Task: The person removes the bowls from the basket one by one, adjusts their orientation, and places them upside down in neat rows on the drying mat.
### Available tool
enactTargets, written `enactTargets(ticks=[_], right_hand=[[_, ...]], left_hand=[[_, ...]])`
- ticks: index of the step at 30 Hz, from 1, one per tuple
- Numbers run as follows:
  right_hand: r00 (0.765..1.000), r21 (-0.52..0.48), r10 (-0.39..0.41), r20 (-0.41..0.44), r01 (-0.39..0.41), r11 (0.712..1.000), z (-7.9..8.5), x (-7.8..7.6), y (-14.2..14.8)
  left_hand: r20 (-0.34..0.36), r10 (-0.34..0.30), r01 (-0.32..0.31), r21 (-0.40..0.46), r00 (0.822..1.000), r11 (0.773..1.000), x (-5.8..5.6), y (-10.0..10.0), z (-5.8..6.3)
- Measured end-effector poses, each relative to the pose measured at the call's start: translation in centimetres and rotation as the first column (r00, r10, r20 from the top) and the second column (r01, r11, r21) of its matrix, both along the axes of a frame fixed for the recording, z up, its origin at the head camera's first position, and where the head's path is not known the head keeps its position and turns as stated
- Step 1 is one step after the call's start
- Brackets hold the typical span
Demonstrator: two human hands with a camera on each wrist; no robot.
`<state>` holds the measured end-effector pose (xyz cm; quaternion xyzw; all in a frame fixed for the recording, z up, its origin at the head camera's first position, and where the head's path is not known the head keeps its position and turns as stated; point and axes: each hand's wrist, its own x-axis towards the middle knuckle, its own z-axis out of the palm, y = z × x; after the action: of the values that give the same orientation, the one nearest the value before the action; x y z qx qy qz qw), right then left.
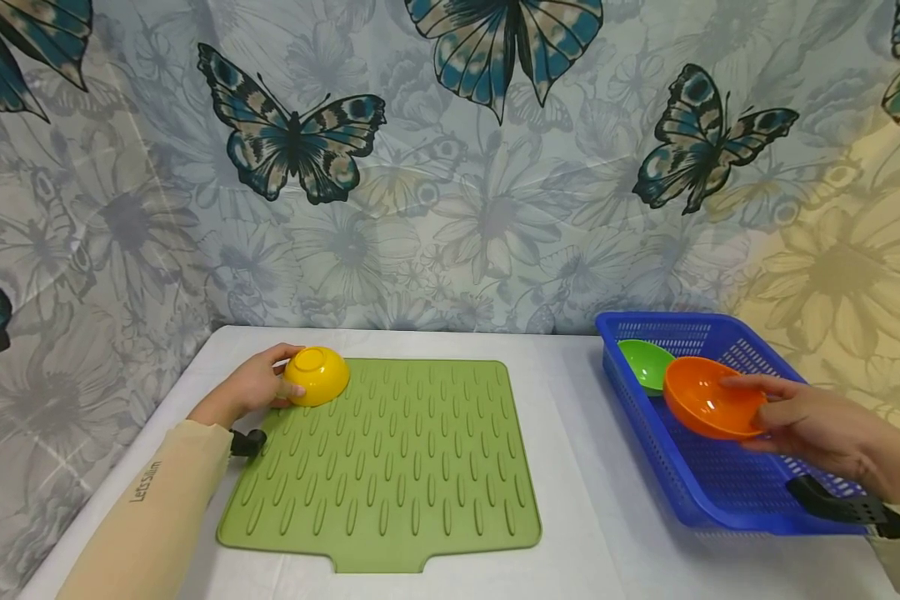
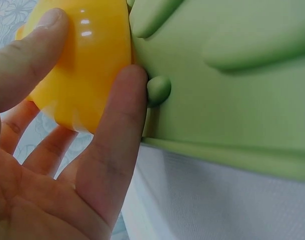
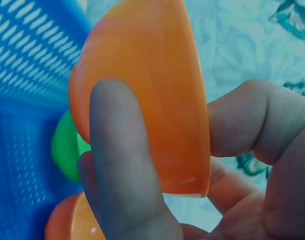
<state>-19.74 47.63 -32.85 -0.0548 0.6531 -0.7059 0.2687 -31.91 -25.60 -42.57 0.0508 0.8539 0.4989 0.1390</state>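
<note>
My left hand (image 1: 258, 383) holds a yellow bowl (image 1: 318, 377) upside down at the far left corner of a green drying mat (image 1: 390, 467). In the left wrist view, thumb and fingers lie around the side of the yellow bowl (image 2: 87, 65), its rim against the mat. On the right, my right hand (image 1: 810, 421) pinches an orange bowl (image 1: 708, 400) by its rim, over a blue basket (image 1: 667, 483). The orange bowl is tilted with its inside showing. Behind it, a green bowl (image 1: 643, 363) sits in the basket. A second orange bowl (image 3: 62, 217) shows low in the right wrist view.
The mat, with raised ridges and a tab at its near edge, lies on a white-covered table (image 1: 570, 500). The basket has raised, perforated walls. A butterfly-patterned cloth (image 1: 450, 208) hangs behind the table.
</note>
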Motion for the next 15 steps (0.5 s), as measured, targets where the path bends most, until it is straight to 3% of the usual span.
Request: enactTargets(ticks=[7,15], right_hand=[[0.994,0.044,-0.038,-0.099,0.042,0.998,1.1,0.8,-2.6],[0.984,0.042,0.036,-0.173,-0.030,0.999,1.3,1.4,-6.5]], left_hand=[[0.003,0.000,0.000,0.012,1.000,1.000,0.1,0.0,0.0],[0.001,0.002,-0.002,-0.001,1.000,1.000,0.1,0.1,0.0]])
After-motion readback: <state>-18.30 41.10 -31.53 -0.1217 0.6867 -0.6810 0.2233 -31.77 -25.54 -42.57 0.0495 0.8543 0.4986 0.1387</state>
